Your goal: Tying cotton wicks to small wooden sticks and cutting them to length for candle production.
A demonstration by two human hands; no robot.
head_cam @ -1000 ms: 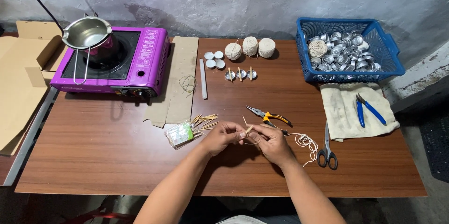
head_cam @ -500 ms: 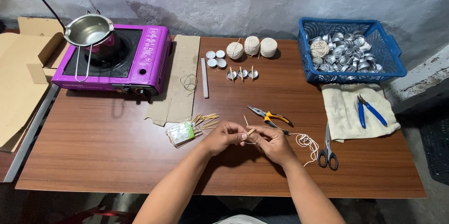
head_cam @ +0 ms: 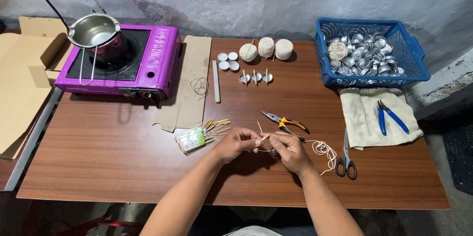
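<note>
Both hands have barely shifted since the earlier frames; they stay together over the front middle of the wooden table [head_cam: 123, 167], working the same small piece. Between them sits a short wooden stick [head_cam: 264, 138], pinched at one end by the left hand [head_cam: 238, 144] with thumb and forefinger pressed together on it, while the right hand [head_cam: 288, 150] closes its fingertips on the other end and on a strand of white string [head_cam: 322, 148] that trails off in loose loops to the right. Just left of the hands lie a clear packet of sticks [head_cam: 191, 139] and a scatter of loose ones. Just beyond lie orange-handled pliers [head_cam: 286, 121]; scissors [head_cam: 346, 159] rest to the right, near a cloth [head_cam: 364, 113] bearing blue-handled cutters [head_cam: 390, 116]. Farther back stand three string balls [head_cam: 266, 48], a blue basket [head_cam: 409, 51] of metal cups, and a purple stove [head_cam: 157, 63] with a steel pot [head_cam: 94, 31].
</note>
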